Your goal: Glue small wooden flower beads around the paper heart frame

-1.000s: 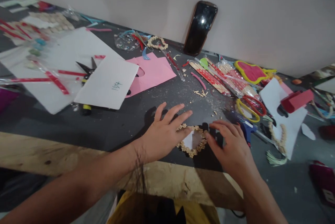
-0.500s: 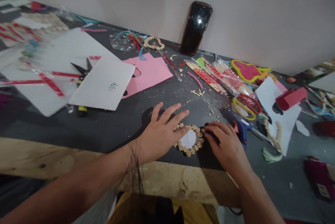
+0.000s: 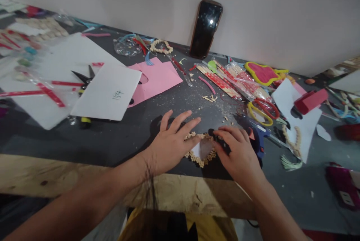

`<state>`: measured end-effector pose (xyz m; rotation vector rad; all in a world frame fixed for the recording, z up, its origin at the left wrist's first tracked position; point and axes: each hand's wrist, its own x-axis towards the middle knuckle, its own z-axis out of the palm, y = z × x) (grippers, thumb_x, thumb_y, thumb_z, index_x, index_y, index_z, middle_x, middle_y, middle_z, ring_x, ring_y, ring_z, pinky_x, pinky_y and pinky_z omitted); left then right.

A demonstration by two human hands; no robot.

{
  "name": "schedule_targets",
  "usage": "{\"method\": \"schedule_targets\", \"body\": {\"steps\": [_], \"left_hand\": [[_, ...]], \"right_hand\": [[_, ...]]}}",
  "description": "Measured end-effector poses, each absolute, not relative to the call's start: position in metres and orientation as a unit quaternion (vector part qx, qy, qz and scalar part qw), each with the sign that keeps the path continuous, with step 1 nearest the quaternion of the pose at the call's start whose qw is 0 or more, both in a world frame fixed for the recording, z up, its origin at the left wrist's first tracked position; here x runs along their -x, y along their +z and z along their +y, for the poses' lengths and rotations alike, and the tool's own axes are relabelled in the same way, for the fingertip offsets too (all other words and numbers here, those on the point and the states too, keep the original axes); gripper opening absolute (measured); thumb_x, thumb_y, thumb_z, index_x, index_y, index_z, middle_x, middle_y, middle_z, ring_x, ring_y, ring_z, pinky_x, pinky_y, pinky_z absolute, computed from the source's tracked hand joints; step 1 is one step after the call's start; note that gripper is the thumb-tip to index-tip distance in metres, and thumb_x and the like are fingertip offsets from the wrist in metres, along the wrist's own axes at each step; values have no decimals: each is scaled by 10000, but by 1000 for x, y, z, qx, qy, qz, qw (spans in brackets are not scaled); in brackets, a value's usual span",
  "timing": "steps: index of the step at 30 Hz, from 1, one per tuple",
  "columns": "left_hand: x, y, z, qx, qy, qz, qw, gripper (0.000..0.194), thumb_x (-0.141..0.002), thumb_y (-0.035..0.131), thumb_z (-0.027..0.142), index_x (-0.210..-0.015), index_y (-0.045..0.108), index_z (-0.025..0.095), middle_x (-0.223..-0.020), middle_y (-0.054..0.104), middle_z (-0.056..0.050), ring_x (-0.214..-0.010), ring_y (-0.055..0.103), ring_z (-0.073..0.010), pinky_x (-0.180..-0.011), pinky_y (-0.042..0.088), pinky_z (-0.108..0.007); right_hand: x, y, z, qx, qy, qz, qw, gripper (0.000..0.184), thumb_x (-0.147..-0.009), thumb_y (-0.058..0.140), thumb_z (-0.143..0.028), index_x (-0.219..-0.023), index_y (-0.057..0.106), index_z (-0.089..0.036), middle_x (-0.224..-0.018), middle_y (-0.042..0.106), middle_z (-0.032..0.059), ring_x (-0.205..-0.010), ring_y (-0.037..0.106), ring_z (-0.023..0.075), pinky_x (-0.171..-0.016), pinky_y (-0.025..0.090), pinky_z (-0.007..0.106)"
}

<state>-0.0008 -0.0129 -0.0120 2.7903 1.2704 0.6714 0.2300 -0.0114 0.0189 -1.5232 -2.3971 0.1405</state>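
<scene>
A small ring of beige beads with a white paper centre [image 3: 201,151] lies on the dark table near its front edge. My left hand [image 3: 171,142] rests flat beside it, fingers spread, fingertips touching the ring's left and upper side. My right hand [image 3: 237,154] lies palm down on the ring's right side, fingers bent and together, fingertips pressing its upper right rim. Part of the ring is hidden under both hands. A blue glue gun [image 3: 258,138] lies just behind my right hand.
A phone [image 3: 205,29] leans on the wall. Pink paper [image 3: 159,76], white card [image 3: 108,91] and black scissors [image 3: 83,77] lie at left. Red-and-yellow scissors [image 3: 263,109], packets of sticks [image 3: 225,79], a red block [image 3: 310,100] and another bead ring [image 3: 161,46] crowd the back and right.
My right hand has slid left onto the bead ring's right side and covers more of it. My left hand has stayed in place on the ring.
</scene>
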Motion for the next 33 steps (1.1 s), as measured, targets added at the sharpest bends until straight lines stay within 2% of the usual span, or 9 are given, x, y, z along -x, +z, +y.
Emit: {"method": "schedule_targets", "body": {"steps": [9,16,20,24,27,33], "left_hand": [[0,-14,-12,-884,227,409,1,257,-902,565,194,-1122,652,294,-1446,476,-75,-1360,339,-349,-1079,192,-642],[0,-12,-12,-884,225,410,0,260,-889,570,168,-1106,652,285,-1445,475,-62,-1363,342,-341,-1099,159,-625],[1,-12,-12,-889,216,403,9,307,-873,553,141,-1132,642,280,-1448,471,-60,-1377,308,-336,-1106,129,-624],[2,-10,-8,-896,200,394,40,414,-792,579,89,-1152,641,284,-1406,503,-48,-1394,264,-331,-1121,83,-613],[1,-7,-4,-894,198,396,70,450,-741,586,59,-1117,663,292,-1371,518,-42,-1393,261,-329,-1117,108,-600],[0,-4,-2,-889,195,407,81,479,-748,541,24,-1109,675,307,-1376,499,-63,-1388,261,-337,-1083,170,-623]], "right_hand": [[-212,12,-4,538,71,-828,139,166,-858,548,-246,-933,689,-198,-1070,667,100,-1010,542,268,-921,455,477],[-210,7,-5,541,91,-821,158,152,-891,526,-238,-925,673,-219,-1050,686,83,-1005,567,256,-946,432,486],[-210,5,-5,540,98,-819,166,167,-906,516,-254,-920,674,-204,-1040,689,94,-1002,557,255,-920,447,459],[-211,3,-4,535,101,-822,168,166,-908,510,-238,-920,670,-195,-1031,690,98,-993,563,247,-917,448,454],[-212,2,-4,537,101,-821,167,167,-910,515,-237,-924,676,-196,-1036,691,97,-985,565,247,-912,452,458],[-213,6,-7,530,88,-819,200,196,-904,551,-267,-1020,696,-203,-1073,670,99,-1007,550,252,-912,456,457]]}}
